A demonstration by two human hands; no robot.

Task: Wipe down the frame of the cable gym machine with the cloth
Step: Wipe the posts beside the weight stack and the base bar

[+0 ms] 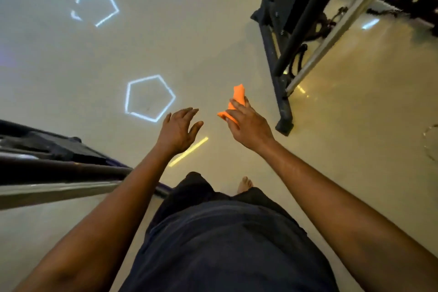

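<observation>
My right hand [248,123] grips a folded orange cloth [237,99], which sticks out past the fingers above the floor. It hovers a short way left of the black base bar [283,99] of the cable machine frame, not touching it. A silver upright [336,28] and a black diagonal strut [308,12] rise from that base toward the upper right. My left hand [179,129] is held out with spread, relaxed fingers and holds nothing.
Another machine's dark and silver bars [59,173] cross the lower left, close to my left forearm. The glossy floor [189,42] reflects hexagon ceiling lights. Black handles and straps [317,26] lie inside the frame. My bare foot [245,184] shows below.
</observation>
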